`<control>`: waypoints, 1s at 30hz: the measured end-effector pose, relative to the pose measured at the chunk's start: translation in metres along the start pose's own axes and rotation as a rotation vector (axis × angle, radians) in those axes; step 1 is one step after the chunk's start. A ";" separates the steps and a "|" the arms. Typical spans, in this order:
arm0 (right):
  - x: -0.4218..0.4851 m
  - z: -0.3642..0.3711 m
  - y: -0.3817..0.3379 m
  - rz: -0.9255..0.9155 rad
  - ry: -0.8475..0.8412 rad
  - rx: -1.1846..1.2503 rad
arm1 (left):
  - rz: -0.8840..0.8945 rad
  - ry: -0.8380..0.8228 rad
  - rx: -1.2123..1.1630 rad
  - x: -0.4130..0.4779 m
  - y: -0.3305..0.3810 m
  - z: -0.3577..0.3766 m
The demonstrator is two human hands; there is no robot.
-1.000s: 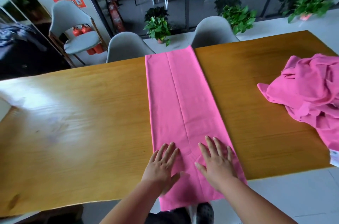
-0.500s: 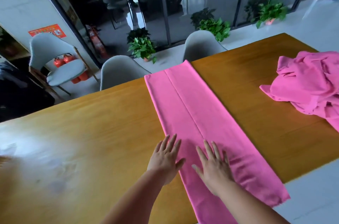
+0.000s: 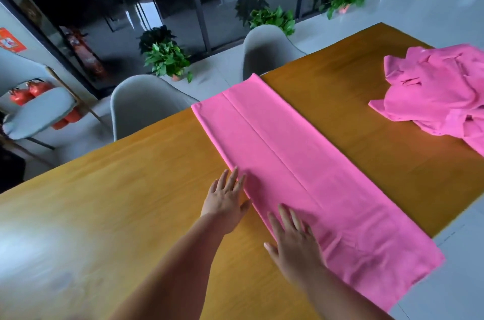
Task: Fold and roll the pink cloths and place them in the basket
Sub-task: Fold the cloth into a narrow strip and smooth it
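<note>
**Both hands shifted to the cloth's left edge**

Since half a second ago your hands have slid leftward across the folded cloth. Your left hand now lies mostly on the bare bench, with its thumb and fingertips touching the cloth's left edge. Your right hand sits nearer you, flat across that same edge, fingers on the pink and thumb over the wood. Each grip is apart, with fingers straight and spread, pressing down and clasping nothing.

The cloth is a long strip with a lengthwise crease. It runs diagonally from the bench's far edge to the near edge, where its end hangs over. A crumpled pile of pink cloths lies on the bench at your right, well apart from the strip. Two grey chairs stand at the far side, with potted plants on the floor behind them.
</note>
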State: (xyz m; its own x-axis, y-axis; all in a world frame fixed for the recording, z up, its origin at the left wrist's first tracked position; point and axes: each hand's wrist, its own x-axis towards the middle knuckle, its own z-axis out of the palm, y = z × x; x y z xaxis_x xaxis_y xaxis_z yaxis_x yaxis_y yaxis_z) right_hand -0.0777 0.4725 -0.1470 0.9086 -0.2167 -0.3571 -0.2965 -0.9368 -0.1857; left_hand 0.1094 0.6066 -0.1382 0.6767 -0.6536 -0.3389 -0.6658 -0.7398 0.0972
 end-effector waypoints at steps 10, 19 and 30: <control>0.037 -0.007 -0.032 0.146 0.086 0.034 | 0.007 0.024 0.032 0.053 -0.029 -0.010; 0.044 -0.021 -0.039 0.068 0.021 0.000 | -0.109 0.206 -0.249 0.070 -0.031 -0.010; 0.031 -0.029 -0.044 -0.034 0.005 0.103 | -0.567 0.270 -0.923 0.090 -0.035 -0.023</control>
State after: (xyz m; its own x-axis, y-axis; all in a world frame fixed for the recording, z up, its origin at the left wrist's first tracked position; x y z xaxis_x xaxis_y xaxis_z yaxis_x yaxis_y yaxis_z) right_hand -0.0279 0.4990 -0.1234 0.9198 -0.1873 -0.3447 -0.2942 -0.9106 -0.2903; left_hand 0.2006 0.5704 -0.1507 0.9295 -0.1140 -0.3509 0.1739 -0.7033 0.6893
